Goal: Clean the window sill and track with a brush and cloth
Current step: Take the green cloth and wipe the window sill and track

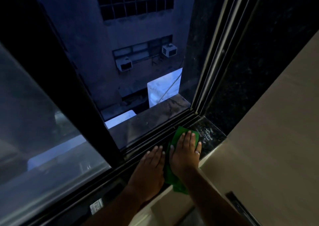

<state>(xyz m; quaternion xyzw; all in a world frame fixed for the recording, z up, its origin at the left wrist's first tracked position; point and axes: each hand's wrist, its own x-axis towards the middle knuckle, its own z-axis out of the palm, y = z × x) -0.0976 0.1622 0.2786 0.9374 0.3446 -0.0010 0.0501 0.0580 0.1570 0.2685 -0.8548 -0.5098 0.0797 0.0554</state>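
Note:
A green cloth (178,135) lies on the dark granite window sill (208,136), right beside the black sliding track (155,139). My right hand (185,154) presses flat on top of the cloth with fingers stretched out, a ring on one finger. My left hand (150,167) rests flat on the sill just to its left, fingers together, its edge touching the cloth and its fingertips near the track. Part of the cloth (179,187) hangs over the sill's front edge. No brush is in view.
The sliding pane's black frame (96,108) stands left of the hands, with glass (34,139) beyond it. The window is open to an outer ledge (155,120) and a building with air-conditioner units. Beige wall (267,148) borders the sill on the right.

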